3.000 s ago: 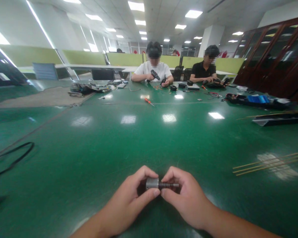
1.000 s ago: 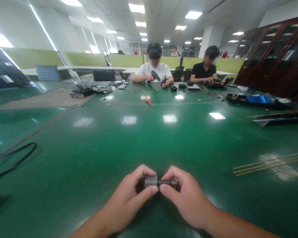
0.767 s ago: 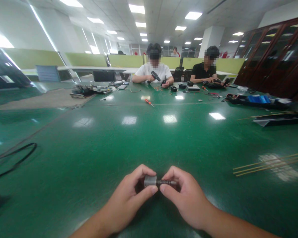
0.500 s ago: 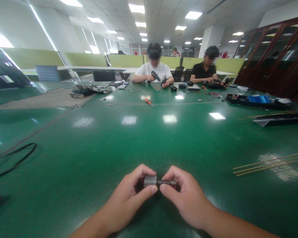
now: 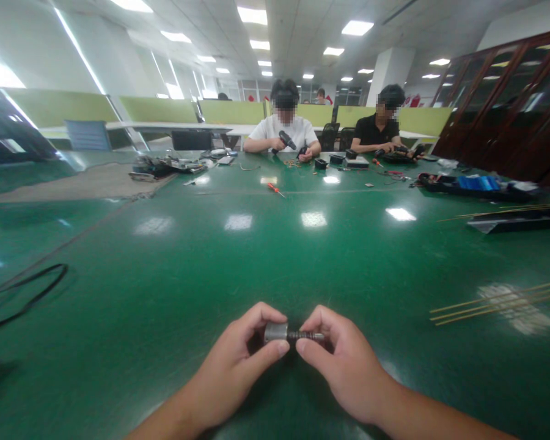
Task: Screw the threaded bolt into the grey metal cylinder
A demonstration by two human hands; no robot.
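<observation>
My left hand (image 5: 241, 360) pinches a small grey metal cylinder (image 5: 275, 332) between thumb and fingers. A thin dark threaded rod (image 5: 306, 335) sticks out of the cylinder to the right, and my right hand (image 5: 341, 360) grips that rod with thumb and forefinger. Both hands are closed and held together just above the green table (image 5: 275, 256), near its front edge.
Thin yellow sticks (image 5: 499, 300) lie to the right, a black cable (image 5: 22, 293) loops at the left. An orange screwdriver (image 5: 275, 189) lies mid-table. Two people (image 5: 282, 125) sit at the far side among tools and black parts; a black tray (image 5: 517, 221) sits far right.
Both hands with the cylinder and rod have risen very slightly. Otherwise nothing has visibly changed.
</observation>
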